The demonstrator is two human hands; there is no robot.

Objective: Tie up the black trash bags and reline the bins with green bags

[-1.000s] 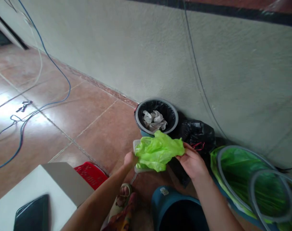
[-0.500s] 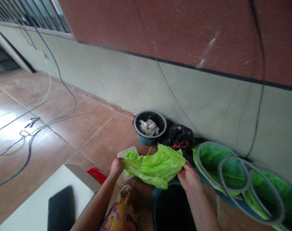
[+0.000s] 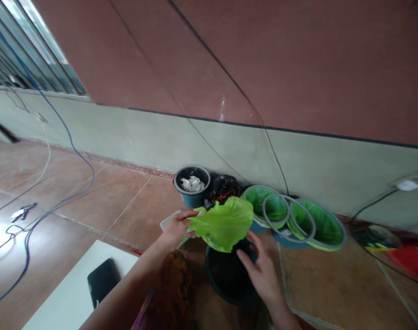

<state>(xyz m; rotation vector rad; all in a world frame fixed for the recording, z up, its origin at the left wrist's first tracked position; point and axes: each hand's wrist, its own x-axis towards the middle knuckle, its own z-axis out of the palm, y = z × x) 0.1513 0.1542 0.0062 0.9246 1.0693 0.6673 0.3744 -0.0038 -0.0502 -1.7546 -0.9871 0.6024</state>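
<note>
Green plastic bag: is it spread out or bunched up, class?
Spread out: the green plastic bag hangs wide over the dark bucket, pinched by the left hand.

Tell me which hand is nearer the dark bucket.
Right. The right hand is over the bucket's right rim; the left hand is up and to the left of the bucket, clear of it, holding the green bag.

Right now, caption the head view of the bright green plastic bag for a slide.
Left hand holds bright green plastic bag over dark teal bucket; right hand open beside it.
</note>
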